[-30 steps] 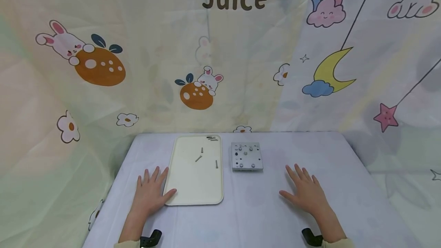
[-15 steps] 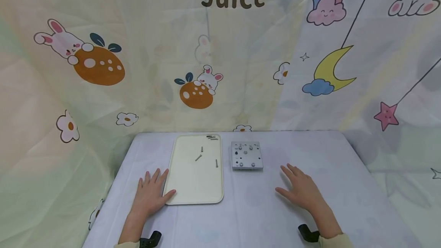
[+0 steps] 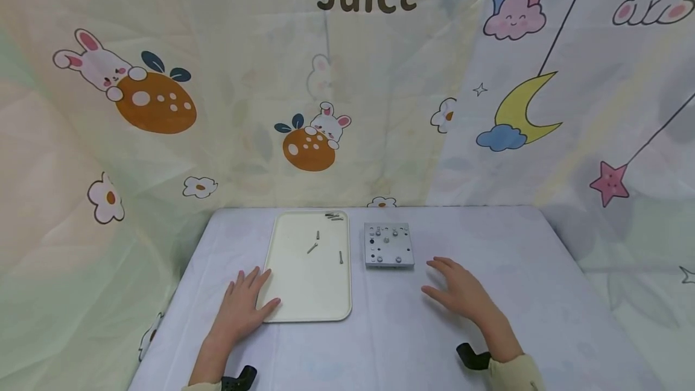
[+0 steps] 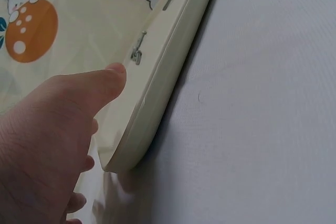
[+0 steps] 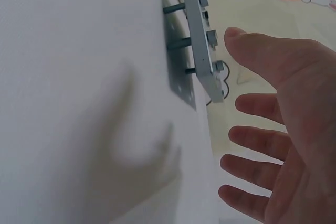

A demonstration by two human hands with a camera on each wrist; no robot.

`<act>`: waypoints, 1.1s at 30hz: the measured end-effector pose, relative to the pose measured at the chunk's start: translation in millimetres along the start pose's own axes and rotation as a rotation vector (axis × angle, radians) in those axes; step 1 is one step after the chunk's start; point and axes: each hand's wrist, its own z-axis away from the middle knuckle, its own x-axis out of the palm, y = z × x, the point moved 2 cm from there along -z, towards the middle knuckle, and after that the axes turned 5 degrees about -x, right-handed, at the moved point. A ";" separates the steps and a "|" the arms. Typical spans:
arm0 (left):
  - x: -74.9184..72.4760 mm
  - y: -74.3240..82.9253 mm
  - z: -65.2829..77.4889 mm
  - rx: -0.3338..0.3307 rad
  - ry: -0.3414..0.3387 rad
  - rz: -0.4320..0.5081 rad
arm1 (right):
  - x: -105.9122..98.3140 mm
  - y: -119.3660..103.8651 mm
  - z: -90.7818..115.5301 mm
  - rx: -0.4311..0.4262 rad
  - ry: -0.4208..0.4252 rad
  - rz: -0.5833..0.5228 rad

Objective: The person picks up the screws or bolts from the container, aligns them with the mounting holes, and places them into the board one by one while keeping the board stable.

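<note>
A cream tray lies left of centre, with my left hand at its near left corner. That hand's fingers are spread, and its thumb reaches over the tray's rim. Several small screws lie on the tray, some bunched at its far right corner. To the tray's right is a square silver metal plate with holes and bolts through it. In the right wrist view it stands raised on bolt shanks. My right hand hovers right of the plate, fingers relaxed, holding nothing.
A white cloth covers the table. Behind it hangs a printed curtain with cartoon rabbits, fruit and a moon. Black wrist mounts sit on both forearms.
My right hand has moved left toward the metal plate, its fingers drawing closer together. My left hand has shifted slightly right at the tray's corner. Tray, screws and plate stay in place.
</note>
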 end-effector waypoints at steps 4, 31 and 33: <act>-0.7 3.1 2.1 0.009 0.034 0.026 | 2.4 -1.6 -9.9 0.015 -0.005 -0.094; -2.4 27.2 10.0 0.115 0.219 0.167 | 28.9 14.5 -79.5 0.090 -0.115 -0.396; -4.0 29.0 7.7 0.103 0.227 0.173 | 30.3 14.6 -85.8 0.093 -0.121 -0.400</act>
